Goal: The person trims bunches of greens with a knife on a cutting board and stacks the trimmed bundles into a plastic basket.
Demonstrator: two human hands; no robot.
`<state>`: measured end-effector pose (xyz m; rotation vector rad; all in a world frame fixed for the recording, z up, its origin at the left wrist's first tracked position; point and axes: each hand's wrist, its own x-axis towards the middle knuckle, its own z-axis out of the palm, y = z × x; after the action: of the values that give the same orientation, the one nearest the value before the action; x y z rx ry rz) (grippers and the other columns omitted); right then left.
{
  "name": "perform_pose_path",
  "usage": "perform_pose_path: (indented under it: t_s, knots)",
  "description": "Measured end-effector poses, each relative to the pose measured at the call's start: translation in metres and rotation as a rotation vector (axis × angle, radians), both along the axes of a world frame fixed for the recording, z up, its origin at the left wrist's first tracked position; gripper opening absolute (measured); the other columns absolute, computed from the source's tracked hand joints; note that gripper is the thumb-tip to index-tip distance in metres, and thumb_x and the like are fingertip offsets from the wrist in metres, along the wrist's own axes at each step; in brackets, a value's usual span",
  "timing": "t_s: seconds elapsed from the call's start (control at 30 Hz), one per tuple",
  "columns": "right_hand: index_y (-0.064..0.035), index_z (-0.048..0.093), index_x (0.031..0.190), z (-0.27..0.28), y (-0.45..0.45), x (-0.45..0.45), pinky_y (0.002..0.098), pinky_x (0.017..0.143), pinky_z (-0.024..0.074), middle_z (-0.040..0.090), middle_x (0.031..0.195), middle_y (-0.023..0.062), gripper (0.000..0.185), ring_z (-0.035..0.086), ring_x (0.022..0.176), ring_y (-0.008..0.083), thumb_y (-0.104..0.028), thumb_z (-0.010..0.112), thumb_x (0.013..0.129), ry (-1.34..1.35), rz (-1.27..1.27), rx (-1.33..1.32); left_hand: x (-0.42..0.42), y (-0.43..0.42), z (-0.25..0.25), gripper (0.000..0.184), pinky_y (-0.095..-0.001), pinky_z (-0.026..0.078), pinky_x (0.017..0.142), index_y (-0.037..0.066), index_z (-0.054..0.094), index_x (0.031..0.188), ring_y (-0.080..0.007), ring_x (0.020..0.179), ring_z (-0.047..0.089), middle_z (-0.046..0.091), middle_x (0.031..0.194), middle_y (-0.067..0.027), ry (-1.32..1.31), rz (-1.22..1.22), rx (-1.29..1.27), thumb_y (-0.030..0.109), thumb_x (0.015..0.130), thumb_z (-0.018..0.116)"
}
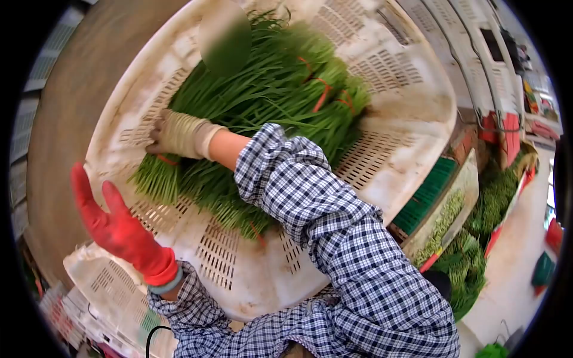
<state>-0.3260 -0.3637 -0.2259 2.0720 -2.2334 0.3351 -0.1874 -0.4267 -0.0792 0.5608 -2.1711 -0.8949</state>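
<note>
My right hand (179, 135), in a beige knitted glove, reaches across into a large white plastic basket (394, 140). Its fingers curl over the left side of a bunch of garlic chives (156, 176), close to a red band around the stems; the palm side is hidden. More bunches of garlic chives (250, 101) tied with red bands lie heaped in the basket. My left hand (119, 230), in a red rubber glove, is raised at the basket's lower left rim. Its fingers are spread and hold nothing.
Another white basket (101, 286) stands at lower left. To the right are a green crate (427, 194) and several piles of green stalks (465, 262). A brown floor (65, 149) runs along the left. A blurred oval patch covers the basket's top.
</note>
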Motion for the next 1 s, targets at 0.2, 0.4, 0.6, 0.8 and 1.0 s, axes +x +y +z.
perform_pose_path:
  t_s: [0.2,0.4,0.6,0.8,1.0]
  knots:
    - [-0.0268,0.055,0.128,-0.045,-0.008,0.009,0.0393,0.1,0.0374,0.062,0.114,0.0005,0.04,0.057,0.112,0.0218,-0.023,0.056,0.088,0.023,-0.062,-0.106,-0.005,0.003,0.0,0.041,-0.0335,0.035,0.11,-0.004,0.049,0.138,-0.0201,0.129,0.05,0.052,0.141,-0.0128,0.033,-0.041,0.048,0.007,0.098,0.054]
    - [-0.0297,0.052,0.135,0.047,0.013,0.017,0.0483,0.112,0.0273,0.059,0.13,0.0002,0.042,0.052,0.127,0.0237,-0.034,0.052,0.093,0.092,-0.135,0.258,-0.003,0.002,0.002,0.044,-0.0367,0.029,0.115,0.003,0.051,0.139,-0.0211,0.128,0.051,0.056,0.139,-0.0093,-0.113,-0.16,-0.209,0.004,0.095,0.056]
    - [-0.0125,0.06,0.126,0.201,0.23,0.056,0.0451,0.101,0.0391,0.067,0.103,0.0087,0.052,0.061,0.104,0.0268,-0.035,0.071,0.08,-0.219,-0.504,0.153,0.003,0.017,-0.011,0.044,-0.0418,0.026,0.118,0.006,0.051,0.138,-0.0254,0.129,0.051,0.056,0.138,-0.0111,-0.222,-0.443,-0.225,0.01,0.095,0.058]
    - [-0.0055,0.059,0.128,0.289,0.497,0.262,0.044,0.09,0.0476,0.065,0.1,0.0164,0.049,0.06,0.096,0.0366,-0.018,0.07,0.082,-0.218,-1.291,-0.338,-0.024,0.146,-0.038,0.047,-0.047,0.026,0.116,0.011,0.048,0.142,-0.032,0.139,0.039,0.05,0.145,-0.0102,-0.196,-1.005,-0.418,0.016,0.096,0.057]
    - [-0.0038,0.063,0.122,0.278,0.623,0.519,0.038,0.093,0.0499,0.069,0.108,0.016,0.038,0.065,0.103,0.032,-0.012,0.065,0.085,0.043,-2.17,-0.476,-0.088,0.198,-0.236,0.06,-0.0494,0.011,0.121,0.015,0.033,0.152,-0.0306,0.149,0.018,0.029,0.16,-0.0041,-0.592,-1.111,-1.201,0.036,0.097,0.039]
